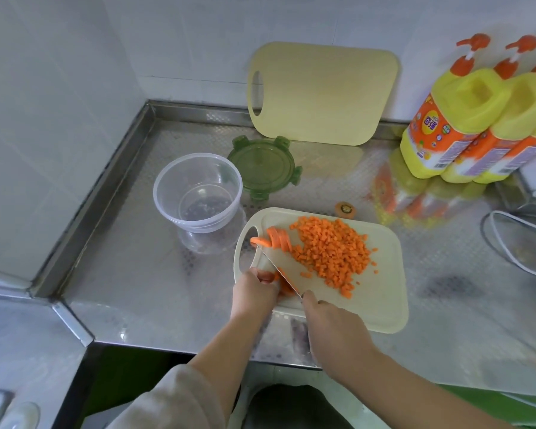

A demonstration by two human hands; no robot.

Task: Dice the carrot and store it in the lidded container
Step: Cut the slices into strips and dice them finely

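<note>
A pile of diced carrot (331, 250) covers the middle of the white cutting board (381, 301). Several carrot slices (279, 239) lie near the board's handle hole. My left hand (254, 294) holds a carrot piece (283, 286) down on the board's near left edge. My right hand (331, 323) grips the knife (276, 269), whose blade runs up and left across that piece. The clear round container (197, 193) stands empty left of the board, with its green lid (264, 165) lying flat behind it.
A second beige cutting board (322, 91) leans on the back wall. Yellow detergent bottles (464, 119) stand at the back right. A carrot end (346, 209) lies behind the board. A glass lid (520, 243) sits at the right edge. The steel counter's front edge is close below the board.
</note>
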